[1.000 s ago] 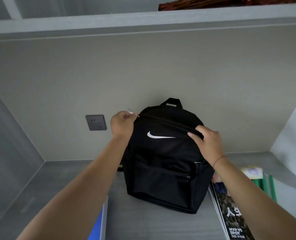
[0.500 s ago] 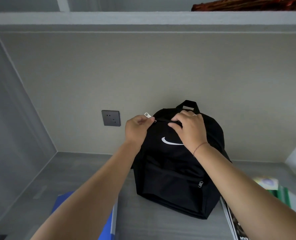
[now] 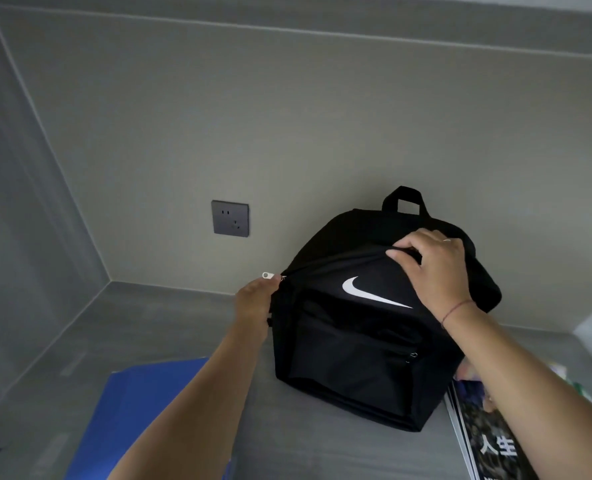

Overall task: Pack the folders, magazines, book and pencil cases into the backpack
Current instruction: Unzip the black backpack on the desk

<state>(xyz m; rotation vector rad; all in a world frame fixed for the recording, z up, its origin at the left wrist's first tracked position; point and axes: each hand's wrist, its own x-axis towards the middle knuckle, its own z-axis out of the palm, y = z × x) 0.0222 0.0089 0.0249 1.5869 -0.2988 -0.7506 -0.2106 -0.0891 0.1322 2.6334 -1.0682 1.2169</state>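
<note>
Since half a second ago, my left hand has drawn the white zipper pull from the top of the backpack down to its left shoulder. My right hand has slid rightward along the top of the front panel. The left hand now pinches the pull at the bag's left edge. The right hand has its fingers curled over a fold of the black fabric just above the white logo, gripping it. A thin red thread circles that wrist.

The backpack stands upright on the grey tabletop, leaning back against the wall, its carry loop uppermost. A line of opened zipper runs from the pull toward the right hand; I cannot see inside.

A blue folder lies flat on the tabletop, left of the bag and under my left forearm. A magazine lies at the bag's lower right corner, partly under my right forearm. A dark wall socket sits on the wall to the left of the bag.
</note>
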